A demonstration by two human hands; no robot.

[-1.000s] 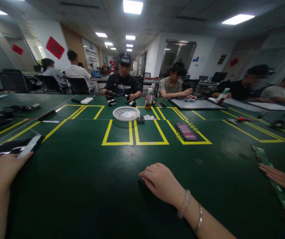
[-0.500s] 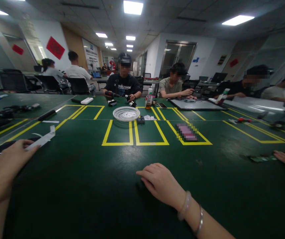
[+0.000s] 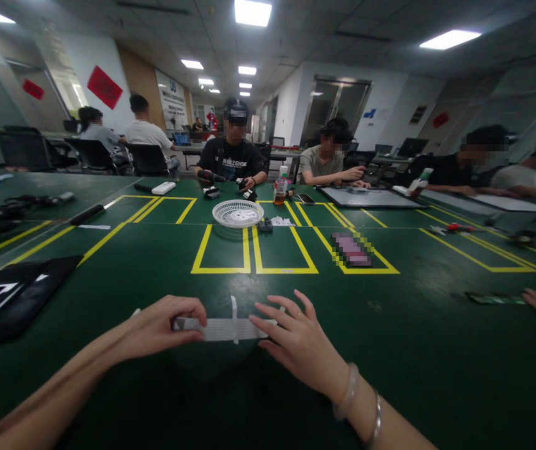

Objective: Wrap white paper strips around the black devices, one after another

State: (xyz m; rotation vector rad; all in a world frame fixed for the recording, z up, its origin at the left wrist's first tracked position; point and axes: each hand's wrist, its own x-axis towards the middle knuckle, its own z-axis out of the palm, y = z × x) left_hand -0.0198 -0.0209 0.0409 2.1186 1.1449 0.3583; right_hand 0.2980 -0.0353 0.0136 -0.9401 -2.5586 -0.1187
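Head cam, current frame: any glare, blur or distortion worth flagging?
All in the head view: top-center ceiling light blown out; glare streaks on the glossy black pouch; green table dark in the foreground; edges stretched; pink item pixelated; white strip in the left hand soft, fine detail unclear.

1. The flat strip [image 3: 221,329] was whitish, with fine lengthwise lines.
2. The narrow band [image 3: 235,317] across it was white.
3. The table [image 3: 155,400] was dark green, marked in yellow tape [image 3: 221,270] outlines.
4. The round basket [image 3: 218,219] was white, its wall patterned with slots.
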